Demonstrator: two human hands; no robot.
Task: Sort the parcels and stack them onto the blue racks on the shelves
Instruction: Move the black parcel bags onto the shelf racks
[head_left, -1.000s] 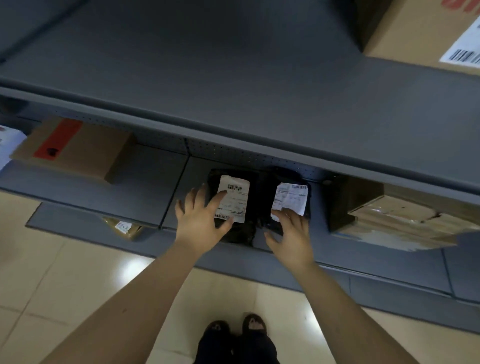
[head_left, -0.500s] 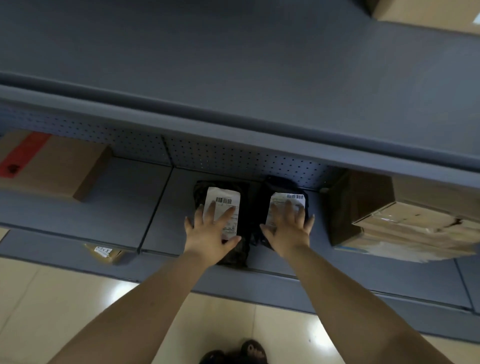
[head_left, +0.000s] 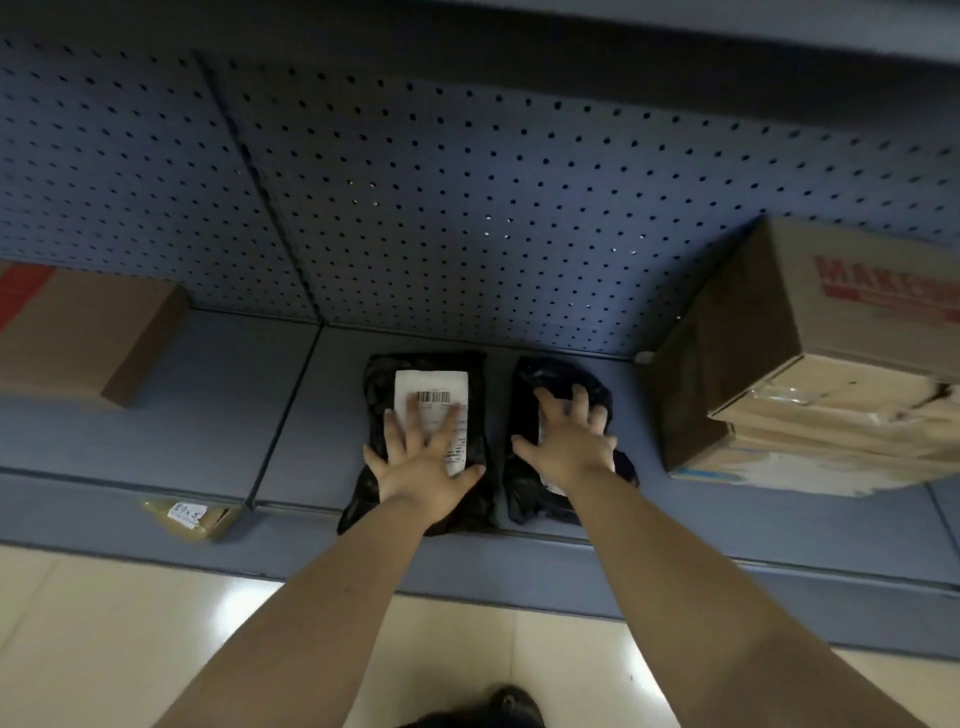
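1. Left hand (head_left: 421, 462): palm down and flat on the left black parcel (head_left: 375, 400). Fingers straight and spread, thumb out to the side. It presses and grips nothing. Fingertips lie on the parcel's white barcode label (head_left: 431, 384).
2. Right hand (head_left: 571, 447): palm down on the right black parcel (head_left: 524, 400). Fingers spread wide and a little bent at the tips over the bag's bulge. It rests on top and does not pinch or wrap. The hand covers most of this parcel's label; a white sliver shows by the wrist.
3. The two parcels are black poly bags lying flat and side by side on the blue shelf (head_left: 208, 410), with a narrow gap between them. Their near ends slightly overhang the front lip and their far ends are close to the pegboard back panel (head_left: 467, 208).
4. A flat cardboard box (head_left: 88, 332) with a red patch is on the same shelf, well to the left of the parcels.
5. A stack of cardboard boxes (head_left: 779, 374) stands just right of the right parcel. The top box has red lettering, blurred.
6. A small yellowish packet (head_left: 192, 514) with a white label sits on the lower shelf (head_left: 675, 587), below and left.
7. Cream tiled floor (head_left: 104, 639) at the bottom, with a dark shoe tip (head_left: 511, 701) at the edge.
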